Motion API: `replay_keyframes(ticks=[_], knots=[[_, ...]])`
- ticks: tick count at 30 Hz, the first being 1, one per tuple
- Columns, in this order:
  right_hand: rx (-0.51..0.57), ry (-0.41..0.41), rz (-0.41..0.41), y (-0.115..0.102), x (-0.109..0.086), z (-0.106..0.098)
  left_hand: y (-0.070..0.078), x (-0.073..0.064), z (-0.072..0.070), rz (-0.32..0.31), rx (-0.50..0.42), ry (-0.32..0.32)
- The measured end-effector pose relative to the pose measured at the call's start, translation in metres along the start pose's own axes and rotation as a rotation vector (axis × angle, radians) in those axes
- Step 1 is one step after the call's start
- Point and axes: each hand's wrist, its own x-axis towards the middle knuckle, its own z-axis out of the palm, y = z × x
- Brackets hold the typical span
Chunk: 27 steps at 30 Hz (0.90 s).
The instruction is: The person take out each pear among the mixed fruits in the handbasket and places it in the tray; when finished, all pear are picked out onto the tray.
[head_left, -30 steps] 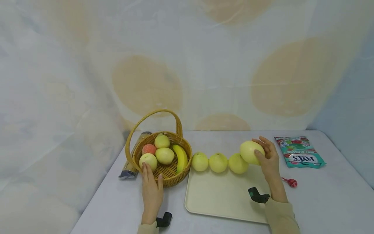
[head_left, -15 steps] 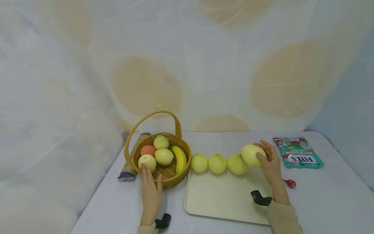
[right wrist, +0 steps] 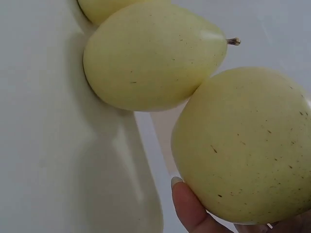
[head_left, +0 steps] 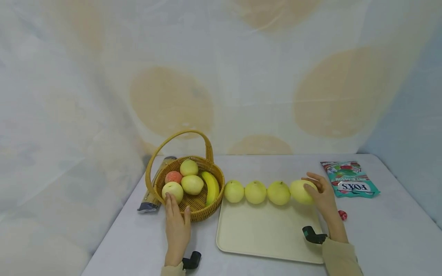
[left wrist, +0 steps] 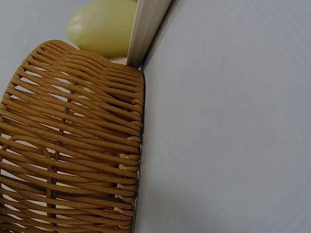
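Note:
My right hand (head_left: 322, 193) holds a pale yellow pear (head_left: 302, 192) at the right end of a row along the far edge of the cream tray (head_left: 269, 234). In the right wrist view, the held pear (right wrist: 243, 145) has brown specks, and a thumb shows at its lower side. It sits right against the neighbouring pear (right wrist: 155, 56), which has a stem. My left hand (head_left: 177, 230) rests with straight fingers at the near left rim of the wicker basket (head_left: 221, 191). Its fingertips overlap a pale round fruit (head_left: 172, 191) there. The left wrist view shows the woven basket wall (left wrist: 73, 141) close up.
Inside the basket lie a reddish fruit (head_left: 173, 177), other pale fruits (head_left: 192, 185) and a banana (head_left: 211, 188). A tall handle (head_left: 172, 140) arches over it. Behind is a long packet (head_left: 149, 203). Right of the tray are a teal FOX'S bag (head_left: 352, 182) and a red-wrapped lollipop (head_left: 342, 215).
My right hand has moved down and slightly right with the pear, from overlapping the third pear to beside it in the row. My left hand stays at the basket.

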Motion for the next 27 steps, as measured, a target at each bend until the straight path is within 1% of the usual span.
replay_keyframes(ticks=[5,14,17,23,27], knots=[[-0.038,-0.010,0.053,0.005,-0.002,-0.005,0.000,-0.001,0.001,0.007,0.014,0.001],[-0.079,-0.079,0.092,0.009,-0.006,-0.013,0.001,0.000,-0.001,0.001,0.011,0.001],[-0.120,-0.090,0.120,0.011,-0.005,-0.014,0.001,0.000,-0.001,-0.001,0.012,0.002],[-0.251,-0.113,0.174,0.008,-0.003,-0.011,0.000,0.000,-0.001,-0.006,0.014,-0.002],[-0.266,-0.107,0.193,0.007,-0.003,-0.010,0.000,0.001,-0.001,-0.008,0.015,-0.009]])
